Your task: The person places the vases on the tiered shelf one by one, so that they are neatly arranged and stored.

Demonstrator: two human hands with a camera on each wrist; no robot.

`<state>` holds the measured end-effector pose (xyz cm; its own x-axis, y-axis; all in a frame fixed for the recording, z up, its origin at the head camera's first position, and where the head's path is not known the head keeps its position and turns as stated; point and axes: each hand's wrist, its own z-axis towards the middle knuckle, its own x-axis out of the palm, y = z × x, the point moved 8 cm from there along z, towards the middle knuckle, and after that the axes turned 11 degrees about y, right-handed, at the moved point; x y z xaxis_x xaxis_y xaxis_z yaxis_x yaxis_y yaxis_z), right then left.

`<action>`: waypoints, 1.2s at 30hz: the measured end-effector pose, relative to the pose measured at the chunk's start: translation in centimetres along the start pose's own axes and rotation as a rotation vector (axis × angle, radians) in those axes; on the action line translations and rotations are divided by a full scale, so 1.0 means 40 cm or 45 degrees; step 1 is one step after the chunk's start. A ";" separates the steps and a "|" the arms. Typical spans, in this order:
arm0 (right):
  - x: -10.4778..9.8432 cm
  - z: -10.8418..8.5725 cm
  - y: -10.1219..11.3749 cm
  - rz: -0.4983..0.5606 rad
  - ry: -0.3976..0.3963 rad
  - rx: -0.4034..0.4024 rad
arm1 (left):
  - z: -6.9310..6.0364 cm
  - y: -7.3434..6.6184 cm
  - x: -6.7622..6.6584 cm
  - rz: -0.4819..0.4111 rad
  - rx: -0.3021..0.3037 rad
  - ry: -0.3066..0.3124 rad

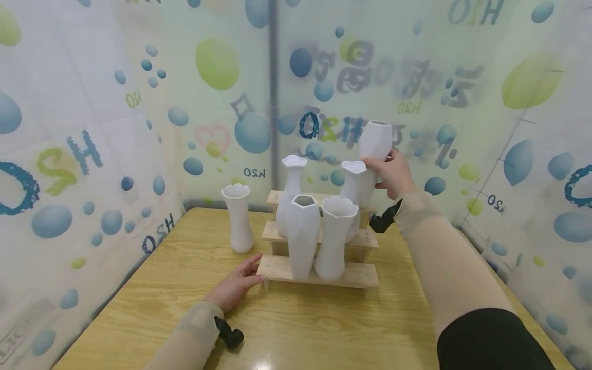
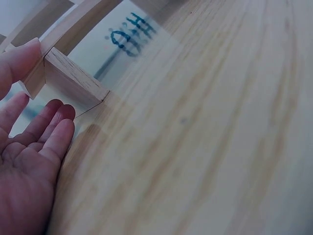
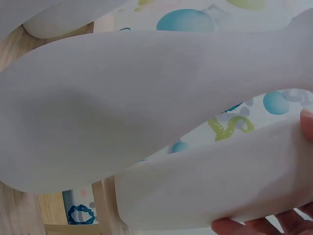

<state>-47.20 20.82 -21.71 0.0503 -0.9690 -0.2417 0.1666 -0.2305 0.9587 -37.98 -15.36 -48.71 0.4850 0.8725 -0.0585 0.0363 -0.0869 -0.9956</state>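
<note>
Toward the back right, my right hand (image 1: 395, 172) grips a tall white faceted vase (image 1: 375, 140) at the top tier of a stepped wooden stand (image 1: 277, 267). The right wrist view shows that vase (image 3: 210, 181) with its base at a wooden board, fingers (image 3: 232, 226) along its side. My left hand (image 1: 235, 285) holds the left end of the lowest step, thumb and index finger at the board; its other fingers are loosely curled beside the stand's leg (image 2: 73, 78).
Two narrow-necked white vases, one left (image 1: 289, 200) and one right (image 1: 355, 185), stand on the middle step. A faceted vase (image 1: 302, 236) and a scalloped vase (image 1: 335, 241) stand on the lowest. Another scalloped vase (image 1: 239, 221) stands on the table (image 1: 314, 329). Patterned curtains (image 1: 222, 118) surround it.
</note>
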 end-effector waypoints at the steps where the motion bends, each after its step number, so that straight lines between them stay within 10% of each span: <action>1: 0.002 0.003 -0.001 0.004 0.003 -0.004 | 0.000 0.000 0.000 -0.002 0.001 -0.003; 36: 0.037 0.037 -0.018 0.056 0.148 0.002 | -0.003 0.000 0.001 -0.020 -0.020 -0.026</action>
<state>-48.69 19.40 -22.54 0.1713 -0.9615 -0.2148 0.1602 -0.1880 0.9690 -37.86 -15.38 -48.70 0.4667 0.8833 -0.0447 0.0572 -0.0806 -0.9951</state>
